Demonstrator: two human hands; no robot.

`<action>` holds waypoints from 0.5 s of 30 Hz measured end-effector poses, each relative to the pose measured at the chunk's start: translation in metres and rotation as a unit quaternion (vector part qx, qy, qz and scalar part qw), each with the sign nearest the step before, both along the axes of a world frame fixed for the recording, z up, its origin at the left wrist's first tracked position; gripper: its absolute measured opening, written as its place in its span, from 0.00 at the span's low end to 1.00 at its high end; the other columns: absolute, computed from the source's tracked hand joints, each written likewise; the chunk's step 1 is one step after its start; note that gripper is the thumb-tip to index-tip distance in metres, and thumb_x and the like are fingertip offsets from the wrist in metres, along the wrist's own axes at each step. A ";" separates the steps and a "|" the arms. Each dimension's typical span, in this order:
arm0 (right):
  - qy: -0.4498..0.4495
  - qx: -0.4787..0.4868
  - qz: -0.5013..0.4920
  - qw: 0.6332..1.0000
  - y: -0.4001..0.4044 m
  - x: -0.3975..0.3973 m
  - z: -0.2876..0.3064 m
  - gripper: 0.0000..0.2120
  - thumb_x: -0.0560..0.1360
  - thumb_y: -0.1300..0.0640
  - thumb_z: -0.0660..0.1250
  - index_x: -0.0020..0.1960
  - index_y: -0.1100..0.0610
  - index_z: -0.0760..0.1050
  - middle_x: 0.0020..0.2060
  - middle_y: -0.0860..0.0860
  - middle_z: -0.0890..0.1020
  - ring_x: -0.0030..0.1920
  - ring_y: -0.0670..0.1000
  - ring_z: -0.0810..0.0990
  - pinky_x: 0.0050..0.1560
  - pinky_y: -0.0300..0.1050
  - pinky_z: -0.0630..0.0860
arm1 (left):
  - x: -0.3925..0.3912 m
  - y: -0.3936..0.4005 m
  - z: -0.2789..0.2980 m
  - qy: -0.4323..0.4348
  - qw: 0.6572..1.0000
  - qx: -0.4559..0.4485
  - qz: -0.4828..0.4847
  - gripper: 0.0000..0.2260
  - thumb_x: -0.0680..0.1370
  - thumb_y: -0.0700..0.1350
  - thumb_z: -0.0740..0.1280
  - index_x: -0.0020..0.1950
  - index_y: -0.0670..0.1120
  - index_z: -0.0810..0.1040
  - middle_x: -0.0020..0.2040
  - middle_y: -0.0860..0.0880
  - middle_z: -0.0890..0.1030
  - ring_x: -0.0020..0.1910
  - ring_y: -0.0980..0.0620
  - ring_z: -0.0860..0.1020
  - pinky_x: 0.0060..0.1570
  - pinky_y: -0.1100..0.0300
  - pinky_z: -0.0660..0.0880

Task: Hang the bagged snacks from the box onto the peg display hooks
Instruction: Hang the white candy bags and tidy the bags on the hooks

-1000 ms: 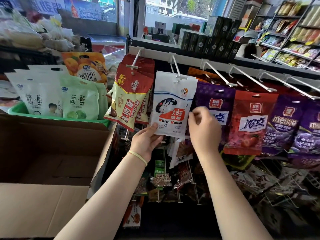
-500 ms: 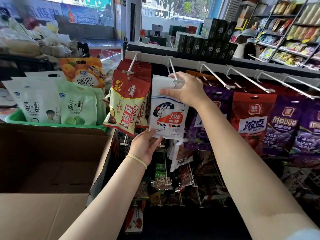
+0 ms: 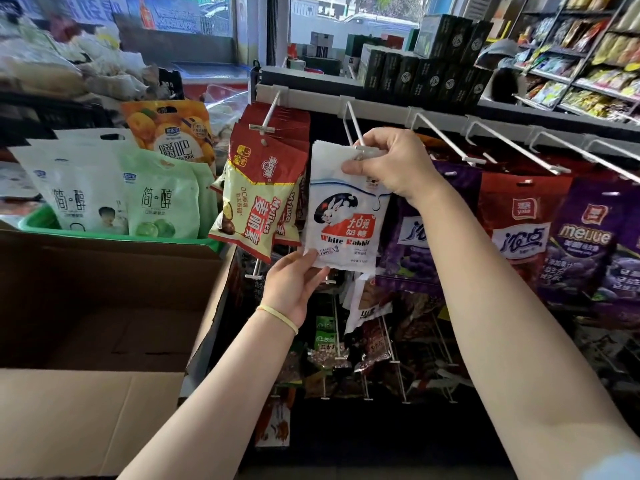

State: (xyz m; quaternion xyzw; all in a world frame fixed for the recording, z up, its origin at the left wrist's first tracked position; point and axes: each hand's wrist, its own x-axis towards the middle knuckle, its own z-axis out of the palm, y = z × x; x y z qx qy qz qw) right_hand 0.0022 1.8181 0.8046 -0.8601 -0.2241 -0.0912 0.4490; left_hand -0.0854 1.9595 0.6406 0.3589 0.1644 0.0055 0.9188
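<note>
Shop interior, daylight through the window behind; grey peg rail (image 3: 311, 98) runs across the display with wire hooks angling out toward the camera. White Rabbit bag (image 3: 343, 216) sits at the front of the second hook (image 3: 355, 128), between the red-and-cream Mylikes bags (image 3: 256, 199) on its left and the purple bags (image 3: 412, 237) on its right. Change from a second ago: right hand (image 3: 391, 164) was low at the bag's right edge, and now it is up at the bag's top, at the hook's front tip. From half a second ago, little differs; hands and bag hold about the same places. Right hand's thumb and fingers pinch the bag's top edge by the hook tip; whether the hang hole is on the wire cannot be told, the hand covers it. Left hand (image 3: 294, 282), yellow band on the wrist, grips the bag's lower left corner, fingers curled behind and thumb on the front. Bag's long axis runs near vertical, top edge up at the hook, bottom seam down, tilted slightly with the bottom swung left. Printed face toward the camera, lettering upright. Open cardboard box (image 3: 104, 306) at lower left, well apart from both hands. Green basket (image 3: 38, 220) behind it holds pale pouches.
</note>
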 end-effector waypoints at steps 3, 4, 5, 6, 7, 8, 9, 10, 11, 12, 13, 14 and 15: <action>-0.005 -0.012 0.002 1.000 0.000 -0.001 0.002 0.11 0.67 0.58 0.81 0.40 0.53 0.79 0.36 0.46 0.82 0.36 0.43 0.80 0.41 0.42 0.81 | 0.000 0.000 0.001 0.003 1.000 0.012 0.020 0.09 0.80 0.34 0.68 0.60 0.38 0.75 0.56 0.39 0.83 0.52 0.45 0.82 0.45 0.58 0.84; -0.010 -0.020 -0.003 1.000 0.000 -0.001 0.001 0.10 0.68 0.57 0.81 0.43 0.54 0.79 0.38 0.46 0.83 0.38 0.44 0.81 0.43 0.44 0.82 | 0.000 0.000 0.002 0.003 1.000 0.014 0.025 0.09 0.80 0.34 0.68 0.59 0.39 0.75 0.56 0.39 0.82 0.52 0.44 0.82 0.44 0.58 0.84; -0.025 -0.040 -0.018 0.999 -0.001 -0.003 0.000 0.11 0.69 0.56 0.80 0.47 0.55 0.80 0.42 0.47 0.83 0.43 0.46 0.81 0.47 0.46 0.81 | 0.000 0.001 0.002 0.000 0.999 0.015 0.029 0.10 0.80 0.34 0.67 0.60 0.40 0.74 0.57 0.38 0.82 0.50 0.45 0.82 0.43 0.58 0.84; -0.064 -0.073 -0.044 0.994 -0.003 -0.006 -0.004 0.14 0.70 0.54 0.79 0.52 0.55 0.80 0.47 0.48 0.82 0.49 0.48 0.80 0.52 0.45 0.80 | 0.000 0.002 0.002 -0.004 0.999 0.014 0.033 0.13 0.80 0.34 0.67 0.64 0.39 0.73 0.59 0.38 0.82 0.49 0.45 0.82 0.42 0.58 0.83; -0.125 -0.105 -0.079 0.983 -0.004 -0.011 -0.010 0.18 0.71 0.54 0.78 0.58 0.56 0.79 0.52 0.51 0.81 0.55 0.50 0.78 0.57 0.43 0.75 | 0.001 0.003 0.002 -0.008 0.999 0.013 0.035 0.17 0.80 0.34 0.67 0.68 0.39 0.71 0.60 0.38 0.82 0.49 0.45 0.82 0.42 0.58 0.83; -0.193 -0.114 -0.115 0.968 -0.007 -0.018 -0.019 0.21 0.72 0.55 0.76 0.62 0.57 0.77 0.57 0.54 0.78 0.60 0.53 0.74 0.61 0.40 0.70 | 0.001 0.004 0.001 -0.011 0.999 0.012 0.036 0.20 0.80 0.34 0.67 0.71 0.39 0.69 0.61 0.38 0.82 0.49 0.46 0.82 0.43 0.58 0.83; -0.261 -0.095 -0.153 0.948 -0.009 -0.028 -0.030 0.20 0.73 0.57 0.74 0.63 0.59 0.76 0.57 0.56 0.77 0.61 0.54 0.73 0.62 0.37 0.66 | 0.002 0.004 0.001 -0.014 0.999 0.009 0.035 0.22 0.80 0.35 0.67 0.73 0.40 0.68 0.61 0.39 0.82 0.49 0.46 0.83 0.43 0.58 0.83; -0.313 -0.061 -0.191 0.928 -0.010 -0.039 -0.042 0.17 0.74 0.59 0.72 0.61 0.61 0.76 0.55 0.57 0.77 0.59 0.55 0.74 0.60 0.36 0.66 | 0.002 0.004 0.001 -0.016 0.999 0.007 0.033 0.23 0.80 0.35 0.67 0.74 0.40 0.68 0.59 0.40 0.83 0.49 0.46 0.83 0.44 0.57 0.83; -0.335 -0.032 -0.222 0.915 -0.011 -0.050 -0.057 0.13 0.75 0.59 0.71 0.58 0.61 0.76 0.51 0.56 0.78 0.55 0.54 0.75 0.56 0.36 0.69 | 0.002 0.004 0.000 -0.017 0.999 0.004 0.031 0.22 0.80 0.34 0.67 0.74 0.40 0.68 0.57 0.40 0.84 0.48 0.47 0.84 0.43 0.57 0.82; -0.328 -0.015 -0.236 0.914 -0.011 -0.059 -0.072 0.11 0.76 0.59 0.70 0.56 0.62 0.75 0.47 0.54 0.77 0.50 0.53 0.76 0.51 0.38 0.72 | 0.002 0.004 0.000 -0.018 0.999 0.002 0.031 0.22 0.80 0.34 0.67 0.74 0.40 0.68 0.56 0.41 0.84 0.47 0.47 0.84 0.43 0.57 0.82; -0.298 -0.011 -0.237 0.924 -0.010 -0.065 -0.088 0.12 0.76 0.56 0.71 0.55 0.61 0.74 0.46 0.53 0.77 0.47 0.51 0.75 0.47 0.40 0.75 | 0.003 0.003 0.000 -0.018 0.999 0.000 0.032 0.22 0.80 0.34 0.67 0.73 0.40 0.68 0.55 0.41 0.84 0.47 0.47 0.84 0.42 0.57 0.82; -0.259 -0.020 -0.231 0.938 -0.010 -0.069 -0.104 0.16 0.76 0.53 0.73 0.55 0.61 0.73 0.47 0.52 0.76 0.47 0.50 0.75 0.43 0.42 0.75 | 0.003 0.002 0.001 -0.019 0.999 -0.001 0.032 0.21 0.80 0.34 0.67 0.73 0.40 0.68 0.54 0.41 0.84 0.47 0.47 0.84 0.42 0.58 0.82; -0.222 -0.035 -0.223 0.949 -0.009 -0.070 -0.118 0.20 0.74 0.49 0.75 0.55 0.61 0.71 0.48 0.52 0.75 0.48 0.50 0.74 0.40 0.42 0.75 | 0.004 0.002 0.001 -0.019 0.999 0.001 0.031 0.21 0.80 0.34 0.67 0.73 0.39 0.68 0.55 0.41 0.84 0.48 0.46 0.84 0.42 0.58 0.82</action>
